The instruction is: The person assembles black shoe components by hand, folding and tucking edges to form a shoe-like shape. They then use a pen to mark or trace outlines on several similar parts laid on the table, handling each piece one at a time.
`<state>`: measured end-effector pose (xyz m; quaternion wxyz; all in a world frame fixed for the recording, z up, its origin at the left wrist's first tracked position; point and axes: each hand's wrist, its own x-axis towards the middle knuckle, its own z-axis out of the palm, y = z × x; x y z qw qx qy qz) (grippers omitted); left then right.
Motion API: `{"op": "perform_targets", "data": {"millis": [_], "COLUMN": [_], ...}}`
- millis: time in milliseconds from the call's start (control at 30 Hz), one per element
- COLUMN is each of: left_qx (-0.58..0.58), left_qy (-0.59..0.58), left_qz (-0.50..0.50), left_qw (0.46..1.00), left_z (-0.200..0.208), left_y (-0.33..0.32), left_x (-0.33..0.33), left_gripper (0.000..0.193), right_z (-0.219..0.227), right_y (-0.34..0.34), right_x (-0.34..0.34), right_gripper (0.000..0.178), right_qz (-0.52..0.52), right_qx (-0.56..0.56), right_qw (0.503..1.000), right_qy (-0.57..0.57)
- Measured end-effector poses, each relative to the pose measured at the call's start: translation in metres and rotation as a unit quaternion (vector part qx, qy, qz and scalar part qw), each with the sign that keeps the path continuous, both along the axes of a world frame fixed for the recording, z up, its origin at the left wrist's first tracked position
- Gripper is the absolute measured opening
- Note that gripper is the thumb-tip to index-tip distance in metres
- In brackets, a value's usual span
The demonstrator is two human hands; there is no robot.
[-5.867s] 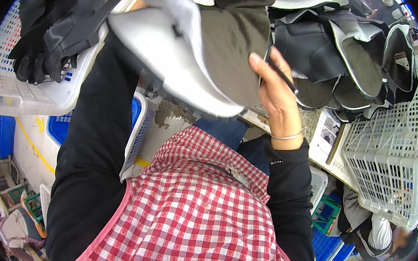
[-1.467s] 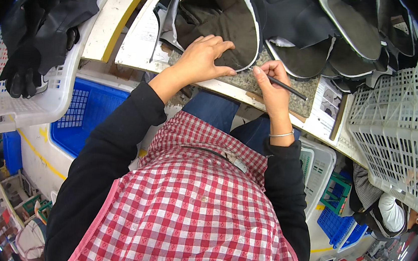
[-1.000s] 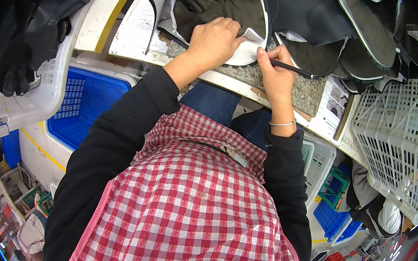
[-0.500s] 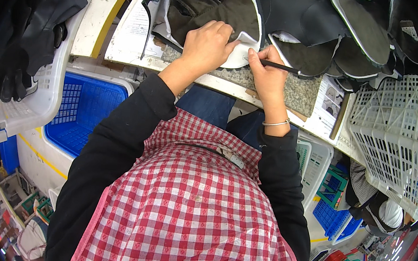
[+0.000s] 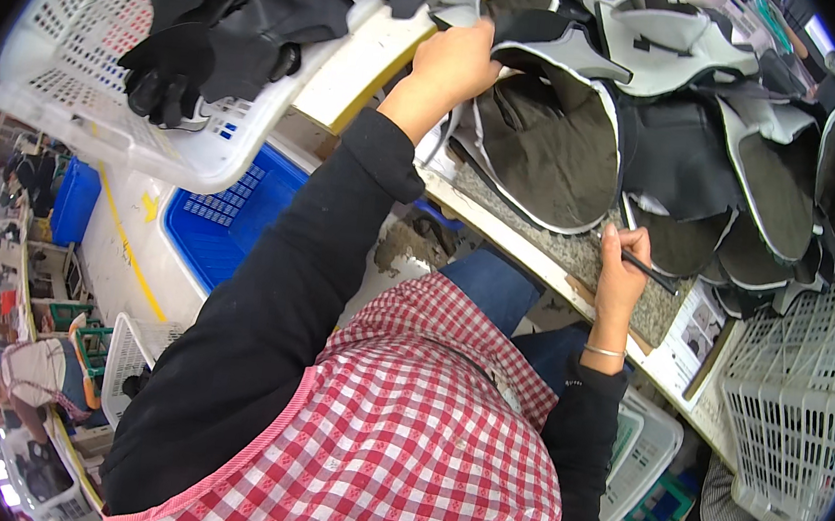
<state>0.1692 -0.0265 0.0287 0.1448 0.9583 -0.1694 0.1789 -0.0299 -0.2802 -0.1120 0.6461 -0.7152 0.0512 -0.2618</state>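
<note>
A black pen [image 5: 650,272] is held in my right hand [image 5: 624,270], between thumb and fingers, over the table's near part. Just left of that hand lies a shoe upper [image 5: 548,153], its dark brown fuzzy lining facing up and a white edge running round it. My left hand [image 5: 455,61] is stretched to the far left of this upper, among black and white pieces. Its fingers are curled; what they grip is mostly hidden. Beneath the upper shows a speckled grey board [image 5: 579,251].
More black uppers with brown lining [image 5: 771,194] are heaped to the right. A white crate [image 5: 794,367] stands at the right. At the left, another white crate [image 5: 157,150] holds black leather pieces [image 5: 248,33]. Below it is a blue crate [image 5: 224,232]. A printed sheet [image 5: 695,322] lies on the table.
My left hand has left the white flap of the upper and reached to the far left. The right hand still holds the pen. The whole view has turned.
</note>
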Motion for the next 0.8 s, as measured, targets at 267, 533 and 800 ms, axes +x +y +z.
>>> {"op": "perform_targets", "data": {"millis": [267, 533, 800], "left_qx": [-0.129, -0.064, -0.006], "left_qy": [-0.225, -0.143, 0.109], "left_qz": [0.104, -0.112, 0.190], "left_qw": [0.960, 0.981, 0.976], "left_z": [0.059, -0.039, -0.004], "left_y": [0.050, 0.121, 0.382], "left_x": [0.015, 0.166, 0.160], "left_gripper": [0.024, 0.078, 0.095], "right_z": [-0.001, 0.002, 0.001], "right_y": [-0.002, 0.000, 0.000], "right_x": [-0.012, -0.011, -0.007], "right_gripper": [0.031, 0.026, 0.024], "right_qz": [0.020, 0.028, 0.025], "right_qx": [-0.019, -0.042, -0.024], "right_qw": [1.000, 0.999, 0.998], "right_qy": [0.009, 0.001, 0.059]}}
